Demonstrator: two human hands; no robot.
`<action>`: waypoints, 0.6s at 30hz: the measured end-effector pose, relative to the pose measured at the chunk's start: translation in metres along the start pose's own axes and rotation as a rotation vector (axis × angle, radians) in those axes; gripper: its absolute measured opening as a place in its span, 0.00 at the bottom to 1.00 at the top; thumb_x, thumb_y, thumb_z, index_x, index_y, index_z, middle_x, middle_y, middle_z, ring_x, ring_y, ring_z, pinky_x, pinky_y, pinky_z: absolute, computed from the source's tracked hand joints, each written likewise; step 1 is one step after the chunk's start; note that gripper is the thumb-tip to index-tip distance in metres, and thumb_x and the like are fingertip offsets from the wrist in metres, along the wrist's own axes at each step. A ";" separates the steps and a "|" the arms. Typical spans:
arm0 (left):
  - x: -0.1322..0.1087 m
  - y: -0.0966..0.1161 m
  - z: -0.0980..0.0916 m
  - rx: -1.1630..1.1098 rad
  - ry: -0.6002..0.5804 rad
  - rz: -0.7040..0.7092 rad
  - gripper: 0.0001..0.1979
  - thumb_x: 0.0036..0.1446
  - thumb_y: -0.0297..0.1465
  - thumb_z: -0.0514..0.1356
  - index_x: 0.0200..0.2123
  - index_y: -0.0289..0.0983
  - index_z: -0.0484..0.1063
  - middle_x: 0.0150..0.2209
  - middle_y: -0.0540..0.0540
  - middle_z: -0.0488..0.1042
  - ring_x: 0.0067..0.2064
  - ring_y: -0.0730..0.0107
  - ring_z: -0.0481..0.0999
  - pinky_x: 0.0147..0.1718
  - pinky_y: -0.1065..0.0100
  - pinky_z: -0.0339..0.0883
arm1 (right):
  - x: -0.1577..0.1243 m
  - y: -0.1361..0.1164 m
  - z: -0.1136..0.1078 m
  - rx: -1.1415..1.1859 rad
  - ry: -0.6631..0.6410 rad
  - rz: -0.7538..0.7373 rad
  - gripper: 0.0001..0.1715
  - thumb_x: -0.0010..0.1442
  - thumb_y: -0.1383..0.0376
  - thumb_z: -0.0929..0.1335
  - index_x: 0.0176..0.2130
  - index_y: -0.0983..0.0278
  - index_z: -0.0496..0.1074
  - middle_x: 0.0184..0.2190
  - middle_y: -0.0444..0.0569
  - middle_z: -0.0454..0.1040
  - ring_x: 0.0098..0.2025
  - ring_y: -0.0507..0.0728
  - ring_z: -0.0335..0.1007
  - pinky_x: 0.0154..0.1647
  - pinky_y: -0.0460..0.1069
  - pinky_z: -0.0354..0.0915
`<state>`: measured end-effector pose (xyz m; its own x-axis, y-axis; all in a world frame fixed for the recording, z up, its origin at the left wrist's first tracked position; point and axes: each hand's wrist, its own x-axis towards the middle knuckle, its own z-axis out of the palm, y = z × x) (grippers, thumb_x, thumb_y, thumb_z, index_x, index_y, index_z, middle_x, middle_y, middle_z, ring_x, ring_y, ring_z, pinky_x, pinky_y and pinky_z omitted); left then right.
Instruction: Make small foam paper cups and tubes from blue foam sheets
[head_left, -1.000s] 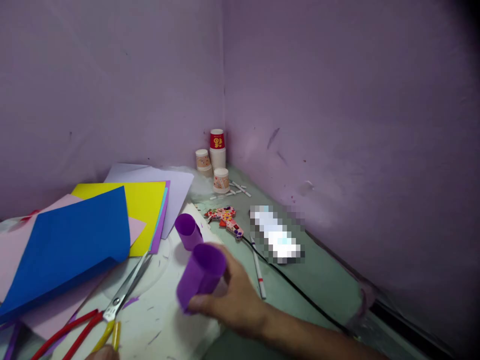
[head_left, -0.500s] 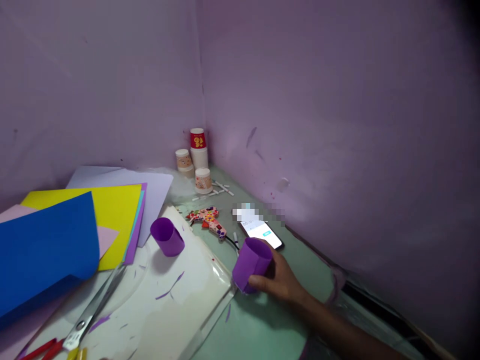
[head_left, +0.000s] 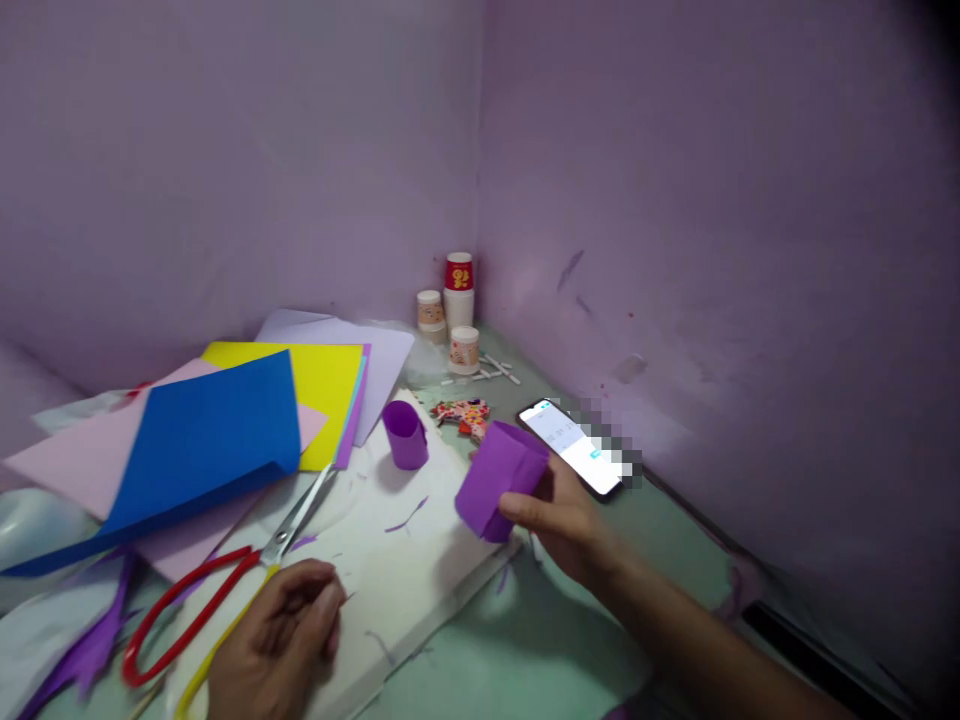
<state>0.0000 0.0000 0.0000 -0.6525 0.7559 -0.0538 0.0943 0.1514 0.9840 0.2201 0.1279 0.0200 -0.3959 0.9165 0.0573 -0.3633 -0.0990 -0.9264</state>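
Observation:
My right hand [head_left: 566, 520] grips a purple paper tube [head_left: 501, 478], held tilted above the right edge of a white board [head_left: 420, 570]. A second, smaller purple paper tube [head_left: 405, 433] stands on the board farther back. My left hand [head_left: 274, 640] rests on the near end of the board with its fingers curled, beside the red and yellow handles of a pair of scissors [head_left: 225, 590]. Whether anything is inside the left hand's fingers is hidden.
Blue [head_left: 210, 440], yellow [head_left: 322, 385], pink and white paper sheets lie at the left. A lit phone [head_left: 574, 445] lies right of the tube. Paper cups [head_left: 454, 310] and white sticks stand in the wall corner. A colourful patterned object [head_left: 461, 415] lies behind the board. Purple scraps are scattered.
My right hand has kept the purple tube and brought it back from beside the phone to the board's right edge. My left hand has come into view at the board's near end.

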 end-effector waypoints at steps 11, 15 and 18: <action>0.003 0.014 -0.025 0.062 -0.042 0.236 0.16 0.51 0.40 0.59 0.18 0.38 0.62 0.19 0.54 0.61 0.23 0.76 0.62 0.23 0.73 0.59 | 0.020 0.051 0.099 -0.294 -0.279 -0.123 0.43 0.34 0.64 0.80 0.50 0.61 0.67 0.47 0.52 0.72 0.50 0.63 0.68 0.54 0.58 0.61; 0.006 0.007 -0.017 0.166 -0.111 0.264 0.13 0.46 0.35 0.61 0.37 0.38 0.71 0.31 0.48 0.75 0.33 0.66 0.74 0.33 0.66 0.69 | 0.017 0.063 0.092 -0.506 -0.363 -0.248 0.33 0.43 0.66 0.77 0.49 0.60 0.68 0.47 0.50 0.73 0.49 0.61 0.69 0.53 0.58 0.62; 0.008 -0.002 -0.012 0.246 -0.138 0.239 0.12 0.47 0.32 0.58 0.37 0.38 0.72 0.29 0.48 0.75 0.31 0.65 0.75 0.33 0.64 0.69 | 0.019 0.066 0.084 -0.608 -0.408 -0.169 0.38 0.43 0.67 0.76 0.53 0.60 0.65 0.47 0.51 0.73 0.48 0.62 0.70 0.52 0.59 0.64</action>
<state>-0.0147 -0.0016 0.0000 -0.4839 0.8649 0.1334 0.4203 0.0960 0.9023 0.1175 0.1067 -0.0090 -0.7004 0.6718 0.2411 0.0362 0.3708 -0.9280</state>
